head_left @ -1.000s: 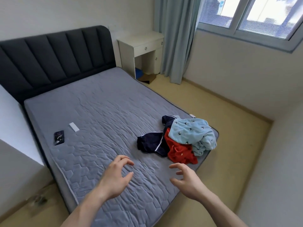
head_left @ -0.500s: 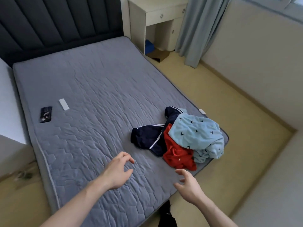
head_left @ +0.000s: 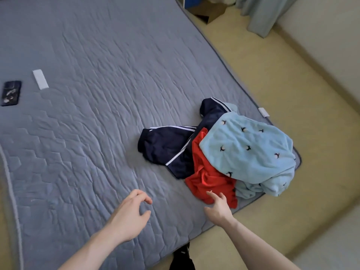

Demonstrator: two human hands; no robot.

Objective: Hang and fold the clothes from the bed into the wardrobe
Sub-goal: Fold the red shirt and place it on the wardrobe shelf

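Observation:
A small pile of clothes lies near the foot corner of the grey quilted bed (head_left: 97, 117). A light blue garment (head_left: 251, 151) with small dark bird marks lies on top. Under it are a red garment (head_left: 206, 182) and a navy garment (head_left: 165, 145) with white stripes. My right hand (head_left: 219, 208) reaches over the near edge of the red garment, fingers loosely spread, holding nothing. My left hand (head_left: 129, 213) hovers over the bare mattress left of the pile, fingers loosely curled and empty.
A black phone (head_left: 11, 92) and a white strip (head_left: 40, 79) lie on the mattress at the far left. Beige floor runs along the bed's right side. A grey-green curtain (head_left: 266, 14) hangs at the top right. A dark object (head_left: 182, 259) lies on the floor by the bed's near edge.
The view has tilted down and moved closer to the pile. My right hand has moved forward to the red garment's edge. My left hand stays over the mattress.

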